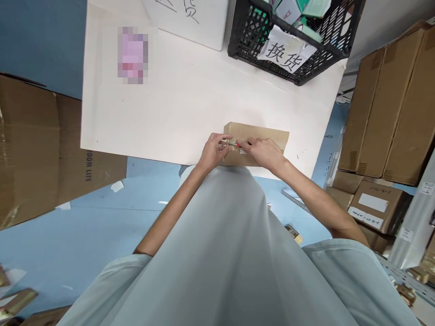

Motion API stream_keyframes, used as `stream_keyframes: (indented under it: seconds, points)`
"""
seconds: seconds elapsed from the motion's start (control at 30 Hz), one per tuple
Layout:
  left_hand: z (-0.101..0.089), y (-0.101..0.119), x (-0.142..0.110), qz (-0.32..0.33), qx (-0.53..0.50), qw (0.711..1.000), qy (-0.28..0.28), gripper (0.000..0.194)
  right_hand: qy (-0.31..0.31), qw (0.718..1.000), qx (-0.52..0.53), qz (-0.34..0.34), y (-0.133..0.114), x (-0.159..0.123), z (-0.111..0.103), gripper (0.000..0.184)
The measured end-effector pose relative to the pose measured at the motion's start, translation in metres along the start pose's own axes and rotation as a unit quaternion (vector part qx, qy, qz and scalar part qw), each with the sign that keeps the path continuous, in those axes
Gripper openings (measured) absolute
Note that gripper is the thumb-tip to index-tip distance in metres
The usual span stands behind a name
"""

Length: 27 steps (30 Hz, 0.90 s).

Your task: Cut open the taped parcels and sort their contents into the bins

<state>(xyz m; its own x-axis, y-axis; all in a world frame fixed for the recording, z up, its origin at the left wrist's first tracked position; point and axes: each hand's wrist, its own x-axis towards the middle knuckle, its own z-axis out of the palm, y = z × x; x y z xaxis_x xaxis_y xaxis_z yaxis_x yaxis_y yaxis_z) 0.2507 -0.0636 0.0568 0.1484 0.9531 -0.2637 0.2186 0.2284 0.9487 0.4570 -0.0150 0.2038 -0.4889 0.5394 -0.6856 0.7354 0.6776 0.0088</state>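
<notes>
A small brown cardboard box (260, 132) lies at the near edge of the white table, in front of my body. My left hand (213, 151) is at its left end, thumb and fingers closed around that end, where a crinkled piece of clear tape or plastic (232, 143) shows. From the right, my right hand (267, 153) reaches over the box with its fingers bent together. A small red bit (238, 145) peeks out at its fingertips; what it belongs to is hidden.
On the white table (163, 104) stand a black plastic crate (299, 68) with a paper sign and small boxes inside, and a white board (193, 22) with writing. A blurred-out pink patch is at left. Large cartons (384, 108) are stacked at right; another carton (61, 149) is at left.
</notes>
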Motion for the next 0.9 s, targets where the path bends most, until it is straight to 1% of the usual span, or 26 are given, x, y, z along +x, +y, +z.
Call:
stream_keyframes:
  seconds: [0.2,0.33,0.4,0.47,0.6,0.7,0.8,0.9]
  points:
    - [-0.001,0.003,-0.001,-0.007,-0.001,1.0,-0.006,0.038,0.011,1.0,-0.021,0.001,-0.006,0.002,-0.002,0.055]
    - [-0.003,0.006,-0.002,-0.013,0.002,1.0,-0.011,0.038,-0.002,0.999,-0.019,0.032,-0.003,-0.003,0.002,0.052]
    - [-0.004,0.007,-0.002,-0.02,0.004,1.0,-0.01,0.038,-0.015,0.998,-0.015,0.053,0.006,-0.011,0.008,0.051]
    - [-0.005,0.007,-0.001,-0.025,0.005,1.0,-0.008,0.038,-0.026,0.996,-0.009,0.085,0.022,-0.027,0.018,0.051]
    - [-0.005,0.007,0.0,-0.027,0.007,1.0,-0.004,0.038,-0.053,0.983,0.001,0.176,0.067,-0.071,0.048,0.05]
    - [-0.004,0.008,0.002,-0.026,0.01,1.0,0.0,0.037,-0.05,0.977,0.012,0.206,0.091,-0.095,0.07,0.044]
    - [-0.002,0.009,0.005,-0.025,0.015,1.0,0.011,0.037,-0.034,0.975,0.03,0.217,0.1,-0.098,0.086,0.043]
    - [-0.005,0.01,0.009,-0.027,0.019,0.999,0.01,0.036,-0.014,0.974,0.053,0.221,0.101,-0.091,0.092,0.044]
